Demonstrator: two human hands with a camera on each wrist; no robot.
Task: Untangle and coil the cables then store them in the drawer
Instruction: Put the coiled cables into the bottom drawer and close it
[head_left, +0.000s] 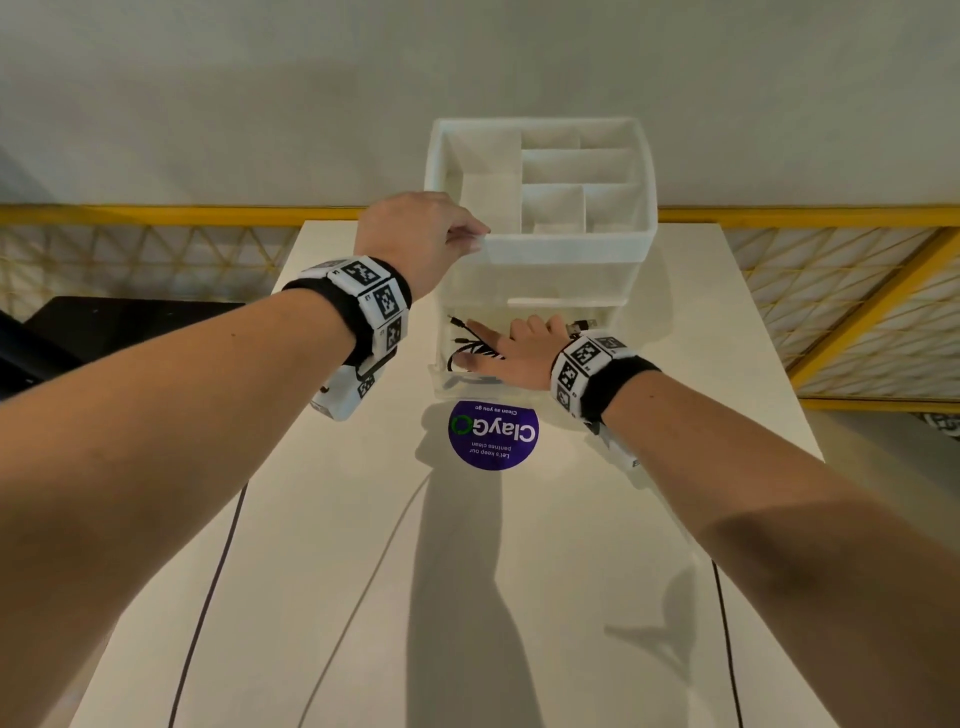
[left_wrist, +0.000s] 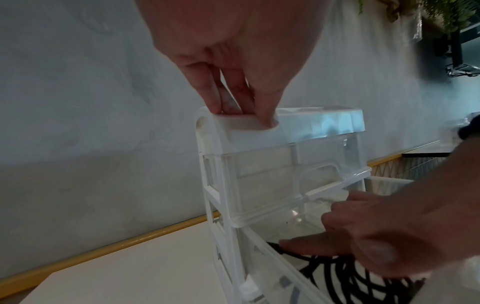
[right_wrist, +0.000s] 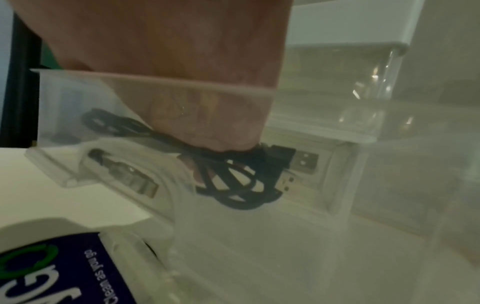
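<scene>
Reaching into the pulled-out lower drawer (head_left: 441, 382) of a clear plastic organizer (head_left: 540, 249), the right hand (head_left: 519, 353) lies directly on top of the coiled black cables (head_left: 467, 348), which sit under its palm and spread toward its thumb side; in the right wrist view the fingers press down on the bundle (right_wrist: 233, 176), with USB plugs (right_wrist: 303, 160) poking out just past the fingertips toward the drawer's back. Whether those fingers merely press or curl round the strands I cannot tell. The left hand (head_left: 415, 234) is above and beyond the right one, pinching the near left corner of the organizer's top tray (left_wrist: 259, 123), fingers on top and thumb on the front edge, steadying the unit. Judging by this, the cables are already stowed; the coming move turns on the drawer's sliding axis, which runs straight away from the right hand, the nearer of the two to the drawer front. Just behind the right wrist, a round purple sticker (head_left: 493, 434) on the white table (head_left: 675, 364) reads "ClayGO", "Clean as you go" and "Let's keep our pantries clean"
</scene>
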